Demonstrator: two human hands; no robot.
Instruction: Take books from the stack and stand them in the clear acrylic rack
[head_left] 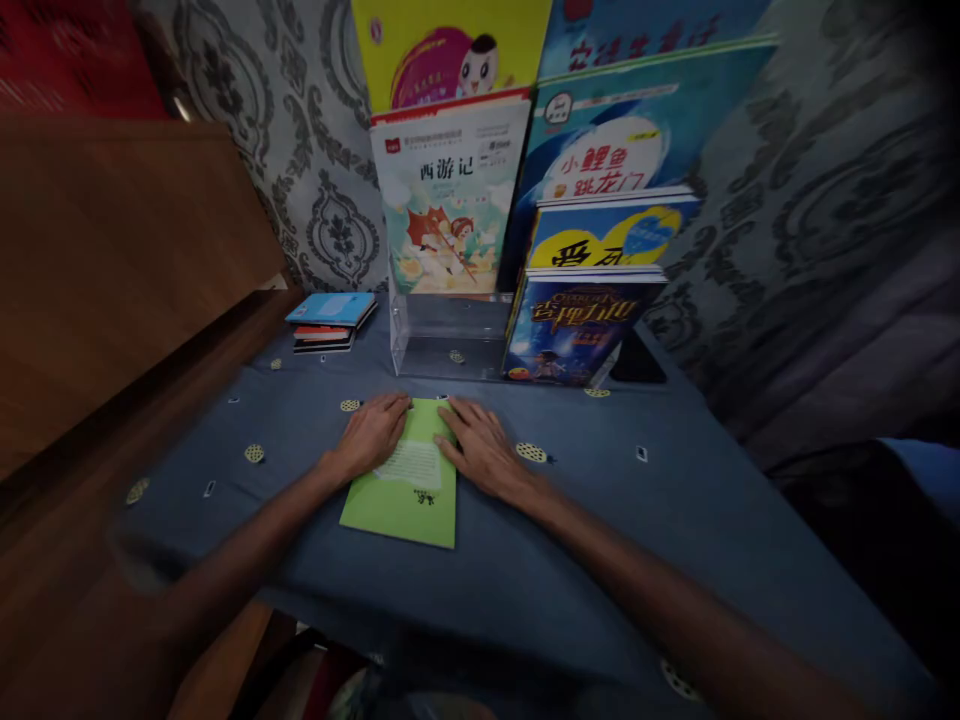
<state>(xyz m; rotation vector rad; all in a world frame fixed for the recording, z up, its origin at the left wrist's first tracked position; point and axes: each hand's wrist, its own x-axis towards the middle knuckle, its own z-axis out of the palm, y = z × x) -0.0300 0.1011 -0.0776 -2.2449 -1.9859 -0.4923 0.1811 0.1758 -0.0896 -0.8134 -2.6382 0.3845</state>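
Blue dotted tablecloth (600, 520) is backed by patterned wallpaper | green booklet (405, 490) lies flat just before clear acrylic rack (442, 335), long axis running toward it | left hand (373, 432) and right hand (484, 450) are pressed flat, fingers spread, on its far corners, nothing gripped | rack's front-left slot is seen empty, books (577, 325) in the others.

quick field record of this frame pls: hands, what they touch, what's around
left hand: flat on the green booklet, left upper edge
right hand: flat on the booklet's right upper edge
booklet: lies flat on the blue cloth
clear stand: behind the booklet, front slot on its left side bare
displayed books: upright in tiers in the stand
small stack of books: on the cloth, far left
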